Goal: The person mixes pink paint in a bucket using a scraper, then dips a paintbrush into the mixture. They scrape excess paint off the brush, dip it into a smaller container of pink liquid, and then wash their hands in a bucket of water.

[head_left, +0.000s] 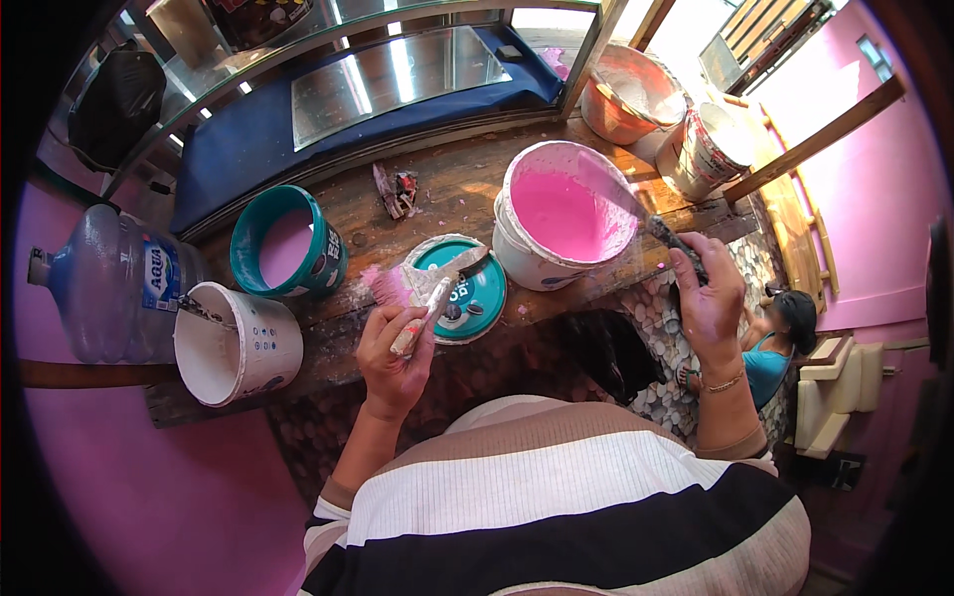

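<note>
Right fingers: closed around the grip of a dark-handled tool [678, 250], the right hand [714, 288] being at the near right of the paint bucket.
Dark-handled tool: its head lies beyond the fingers, to their far left, over the bucket's right rim; the long axis slants from near right to far left. The head is blurred, so I cannot tell its exact kind.
Left fingers: clamped on a paint-spattered white handle [425, 316], the left hand [393, 368] being near the lid's left edge.
White handle: extends beyond the fingers, its long axis slanting from near left to far right, the upper end over the lid.
Pink bristles [386, 286]: just beyond the left fingers, pointing left; I cannot tell whether they join the white handle.
Teal lid [472, 318]: flat, left of the paint bucket, with whitish smears.
Paint bucket [517, 248]: white, upright, pink paint inside, between the two hands and farther off.
Teal bucket [323, 260]: upright, left of the lid, pale pink content.
White bucket [270, 343]: nearer and left of the teal one.
Wooden surface [447, 204]: carries these buckets and the lid.
Far right: an orange bucket [608, 117], another pale bucket [681, 164] beside it.
Far left: a large clear bottle [109, 298].
</note>
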Demonstrator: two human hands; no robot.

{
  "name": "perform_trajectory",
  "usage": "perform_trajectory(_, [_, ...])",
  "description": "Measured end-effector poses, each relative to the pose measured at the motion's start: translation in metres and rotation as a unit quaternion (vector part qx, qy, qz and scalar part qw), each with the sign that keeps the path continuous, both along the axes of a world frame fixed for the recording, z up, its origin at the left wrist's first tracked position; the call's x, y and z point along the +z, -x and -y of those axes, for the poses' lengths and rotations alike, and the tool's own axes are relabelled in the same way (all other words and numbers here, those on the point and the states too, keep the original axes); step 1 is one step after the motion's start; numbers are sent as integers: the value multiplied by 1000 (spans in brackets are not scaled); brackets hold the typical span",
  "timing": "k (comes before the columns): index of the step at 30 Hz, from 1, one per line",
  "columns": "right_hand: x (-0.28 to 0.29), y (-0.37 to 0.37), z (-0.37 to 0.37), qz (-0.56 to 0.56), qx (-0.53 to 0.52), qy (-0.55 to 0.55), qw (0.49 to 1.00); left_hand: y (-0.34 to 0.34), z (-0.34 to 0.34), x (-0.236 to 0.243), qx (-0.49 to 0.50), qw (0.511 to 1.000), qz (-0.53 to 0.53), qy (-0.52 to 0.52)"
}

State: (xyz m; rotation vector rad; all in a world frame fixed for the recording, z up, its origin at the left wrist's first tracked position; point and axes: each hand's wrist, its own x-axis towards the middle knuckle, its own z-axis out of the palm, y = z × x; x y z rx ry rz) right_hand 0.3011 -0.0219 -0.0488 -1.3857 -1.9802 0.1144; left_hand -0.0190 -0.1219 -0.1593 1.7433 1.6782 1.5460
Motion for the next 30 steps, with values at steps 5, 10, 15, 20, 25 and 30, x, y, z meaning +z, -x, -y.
perform_trajectory(5, [-16,0,4,19,11,11,1000,-1,-3,-1,-3,1000,2,-9])
perform_trajectory(10, [-17,8,-2,92,32,36,995,-1,3,-3,4,1000,3,-11])
perform_trajectory(15, [-11,24,-15,97,33,-13,995,-1,6,3,19,999,39,-1])
perform_trajectory(20, [-26,32,-36,305,38,32,951,7,12,1,39,958,285,10])
perform_trajectory(25, [-13,46,-35,335,28,107,936,34,27,30,62,880,469,45])
perform_trajectory(30, [-13,56,-40,295,24,129,947,63,41,45,97,860,500,-33])
